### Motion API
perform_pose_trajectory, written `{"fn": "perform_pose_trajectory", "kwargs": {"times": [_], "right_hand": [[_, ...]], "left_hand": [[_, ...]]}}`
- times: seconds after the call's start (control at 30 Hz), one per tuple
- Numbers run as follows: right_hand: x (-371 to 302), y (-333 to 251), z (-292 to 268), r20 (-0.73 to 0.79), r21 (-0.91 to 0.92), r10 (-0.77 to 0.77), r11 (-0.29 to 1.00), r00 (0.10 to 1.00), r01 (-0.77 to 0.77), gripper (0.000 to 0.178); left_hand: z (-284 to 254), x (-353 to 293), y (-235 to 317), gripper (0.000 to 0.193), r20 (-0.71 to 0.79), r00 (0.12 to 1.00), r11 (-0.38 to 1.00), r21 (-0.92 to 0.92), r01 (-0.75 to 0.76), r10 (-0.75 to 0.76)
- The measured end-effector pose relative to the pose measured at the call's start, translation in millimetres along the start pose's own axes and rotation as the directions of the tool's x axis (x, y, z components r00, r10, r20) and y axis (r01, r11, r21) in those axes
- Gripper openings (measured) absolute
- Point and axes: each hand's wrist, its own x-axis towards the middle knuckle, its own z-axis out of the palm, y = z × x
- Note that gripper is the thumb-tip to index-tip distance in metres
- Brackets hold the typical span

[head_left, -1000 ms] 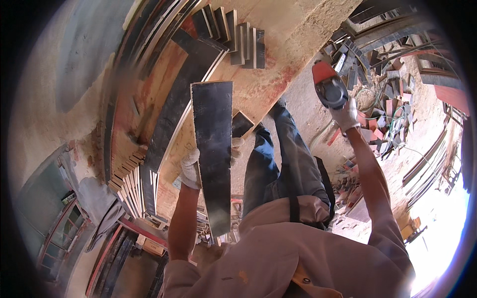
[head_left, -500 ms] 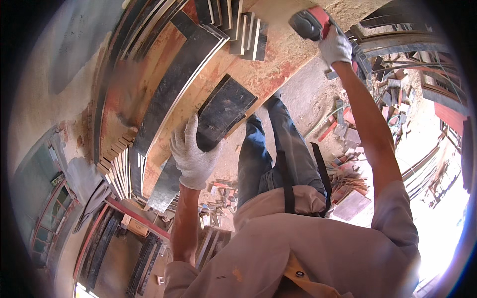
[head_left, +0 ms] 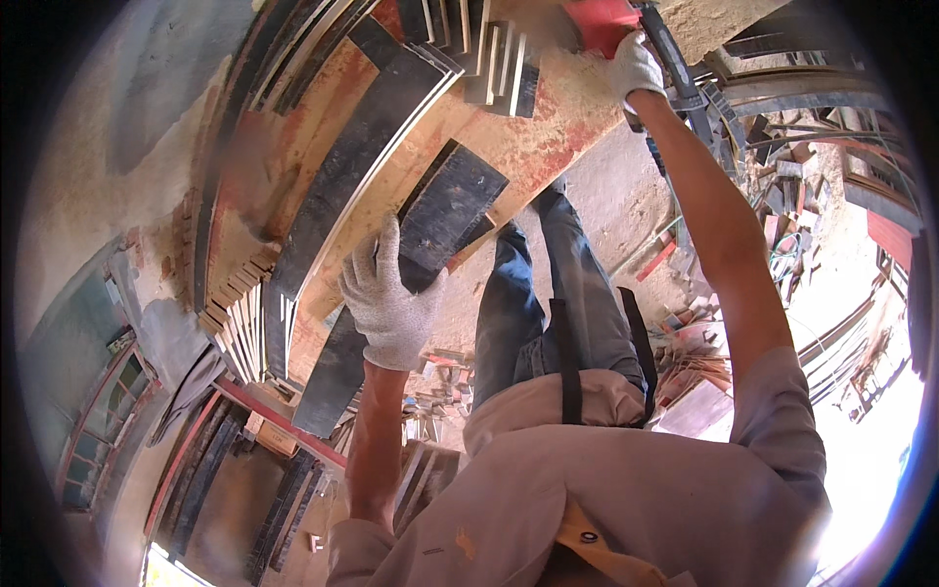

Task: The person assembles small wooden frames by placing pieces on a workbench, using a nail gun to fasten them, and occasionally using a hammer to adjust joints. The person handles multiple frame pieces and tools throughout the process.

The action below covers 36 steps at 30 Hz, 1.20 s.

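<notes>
My left hand point(head_left: 394, 303), in a pale knit glove, grips the near end of a short black-faced board point(head_left: 452, 205). Its fingers lie along the left side, and the thumb is at the right. This board rests on a wooden work surface point(head_left: 548, 147) with red stains. At the far end of that surface my gloved right hand point(head_left: 636, 70) is closed around a red and black power tool point(head_left: 599, 24). The top frame edge cuts off part of the tool, and its exact kind is unclear. A long black-faced board point(head_left: 357, 161) lies left of the short one.
Several short board pieces point(head_left: 504, 73) stand in a row at the far side. A stack of thin strips point(head_left: 240, 328) leans by the wall at left. Wood scraps point(head_left: 699, 338) litter the floor at right. My legs point(head_left: 567, 284) are close to the surface's near edge.
The power tool and my right hand have moved left and farther away, partly out of the frame. My left hand stays on the short board; the whole view has shifted slightly.
</notes>
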Motion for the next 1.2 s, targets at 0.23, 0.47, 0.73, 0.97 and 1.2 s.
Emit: {"fn": "perform_pose_trajectory", "kwargs": {"times": [0.23, 0.47, 0.73, 0.97, 1.2], "right_hand": [[-61.5, -20.8, -35.6, -0.166, 0.141, -0.230, 0.957, 0.959, 0.254, 0.061], [-229.6, -143.2, -106.8, 0.210, 0.929, -0.583, 0.368, 0.785, 0.024, 0.088], [-256.9, -158.9, -162.3, 0.111, 0.947, -0.516, 0.314, 0.849, 0.067, 0.072], [-279.7, -176.1, -204.5, 0.072, 0.997, -0.538, 0.058, 0.840, -0.049, 0.069], [-322.4, -219.5, -220.9, -0.100, 0.993, -0.414, -0.101, 0.905, 0.063, 0.082]], "left_hand": [[4.2, -4.3, 7.5, 0.101, -0.042, 0.998, 0.991, 0.130, 0.041, -0.036], [-5.0, -13.5, 5.9, 0.077, -0.260, 0.948, 0.961, 0.253, -0.115, 0.182], [-54.8, -0.7, 12.8, 0.089, -0.232, 0.963, 0.988, -0.040, -0.152, 0.139], [-101.9, -16.7, 32.6, 0.107, -0.168, 0.986, 0.985, -0.164, -0.044, 0.016], [-136.8, -14.1, 25.2, 0.105, 0.209, 0.976, 0.177, -0.965, 0.194, 0.066]]}}
